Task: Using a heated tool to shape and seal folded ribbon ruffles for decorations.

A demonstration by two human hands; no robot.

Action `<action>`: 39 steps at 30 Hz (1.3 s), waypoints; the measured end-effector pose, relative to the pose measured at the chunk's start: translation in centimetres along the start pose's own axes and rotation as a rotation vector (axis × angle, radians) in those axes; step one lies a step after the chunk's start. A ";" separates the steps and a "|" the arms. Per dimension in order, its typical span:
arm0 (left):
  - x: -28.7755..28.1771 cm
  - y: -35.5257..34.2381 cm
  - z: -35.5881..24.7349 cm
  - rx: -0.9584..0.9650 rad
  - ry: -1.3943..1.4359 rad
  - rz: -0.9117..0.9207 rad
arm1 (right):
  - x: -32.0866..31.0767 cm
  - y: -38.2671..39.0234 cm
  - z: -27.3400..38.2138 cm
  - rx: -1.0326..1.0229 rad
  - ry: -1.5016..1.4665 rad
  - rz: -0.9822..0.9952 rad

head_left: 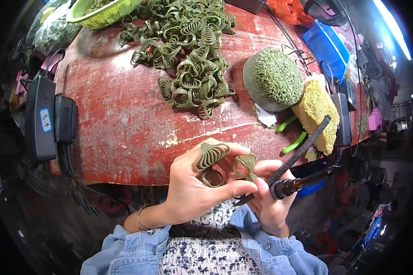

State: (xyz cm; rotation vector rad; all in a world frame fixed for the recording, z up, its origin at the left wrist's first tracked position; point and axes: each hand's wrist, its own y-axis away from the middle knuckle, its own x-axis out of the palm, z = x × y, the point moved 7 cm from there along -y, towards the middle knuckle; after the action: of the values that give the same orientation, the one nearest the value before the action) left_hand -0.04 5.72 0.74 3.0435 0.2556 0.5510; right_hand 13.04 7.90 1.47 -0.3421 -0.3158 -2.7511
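Just in front of my body, near the table's front edge, both hands meet around an olive-green hair claw clip with curved, ribbed teeth. My left hand curls round it, thumb stretched toward the right hand's fingertips. A second ribbed part of the same green stands between the hands; whether it belongs to the same clip I cannot tell. My right hand pinches close to that part. It also holds a long dark flat file-like strip, slanting up to the right, and a dark cylindrical tool handle.
A heap of similar green clips covers the far middle of the worn red table. Right of it are a rounded green rough-topped block, a yellow sponge-like pad and a blue bin. Black power adapters hang at the left edge.
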 end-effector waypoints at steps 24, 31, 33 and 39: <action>0.6 0.1 -0.4 -0.020 0.001 0.068 | -0.8 1.1 1.5 -0.264 0.232 -0.100; 0.9 -0.2 -0.4 0.077 -0.064 0.138 | -0.3 0.4 2.4 -0.345 0.243 0.111; 0.9 -0.2 -0.7 0.143 -0.092 0.138 | -0.2 0.4 2.2 -0.338 0.271 0.126; 0.9 -0.5 -0.4 0.036 -0.090 0.173 | -0.2 0.1 2.0 -0.324 0.182 0.118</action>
State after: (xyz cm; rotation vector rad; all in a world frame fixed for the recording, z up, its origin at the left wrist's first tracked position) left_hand 0.57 6.32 1.44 3.1337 -0.0017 0.4202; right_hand 13.65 8.35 3.31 -0.1805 0.1926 -2.6874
